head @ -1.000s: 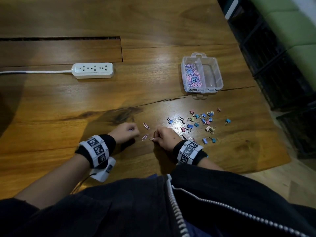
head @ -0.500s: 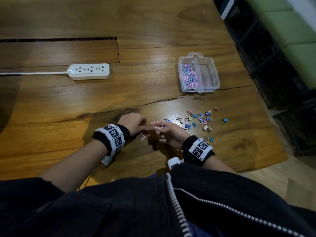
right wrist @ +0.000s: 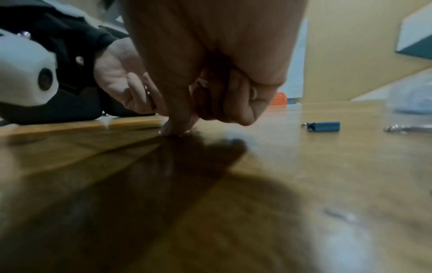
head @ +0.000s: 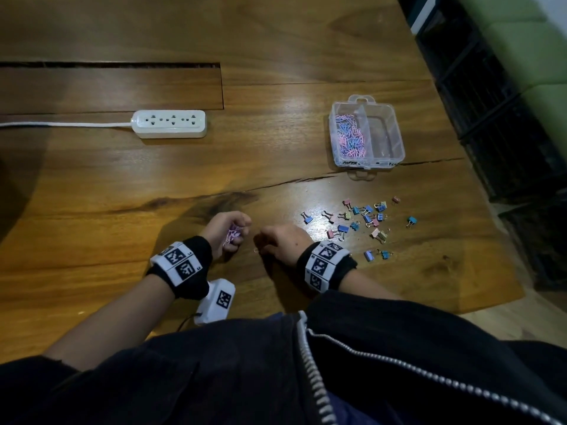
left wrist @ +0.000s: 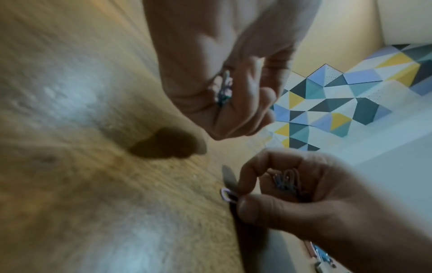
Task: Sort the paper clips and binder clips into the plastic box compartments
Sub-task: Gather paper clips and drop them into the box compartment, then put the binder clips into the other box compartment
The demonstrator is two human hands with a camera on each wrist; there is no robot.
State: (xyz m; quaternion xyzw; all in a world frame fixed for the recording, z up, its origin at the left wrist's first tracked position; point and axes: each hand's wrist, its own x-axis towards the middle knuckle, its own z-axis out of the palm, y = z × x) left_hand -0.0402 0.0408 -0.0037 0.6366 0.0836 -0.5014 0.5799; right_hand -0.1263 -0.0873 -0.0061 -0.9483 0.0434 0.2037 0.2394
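Note:
My left hand [head: 228,233] is curled around a small bunch of pink and blue paper clips [left wrist: 224,86]. Just right of it, my right hand [head: 276,240] is down on the table, thumb and forefinger pinching a pink paper clip [left wrist: 225,194]; more clips [left wrist: 286,182] lie in its curled palm. In the right wrist view its fingertips [right wrist: 175,129] touch the wood. Several coloured binder clips [head: 362,219] lie scattered to the right of the hands. The clear plastic box [head: 399,139] stands farther back; its left compartment holds paper clips [head: 349,136], its right one shows nothing inside.
A white power strip [head: 170,123] with its cord lies at the back left. The wooden table ends close to the right of the binder clips, with dark crates [head: 506,133] beyond. A blue binder clip [right wrist: 325,126] lies right of my right hand.
My right hand, raised with a clip half a second ago, has come down onto the last loose paper clip near the front edge. The left hand has turned, showing its clips.

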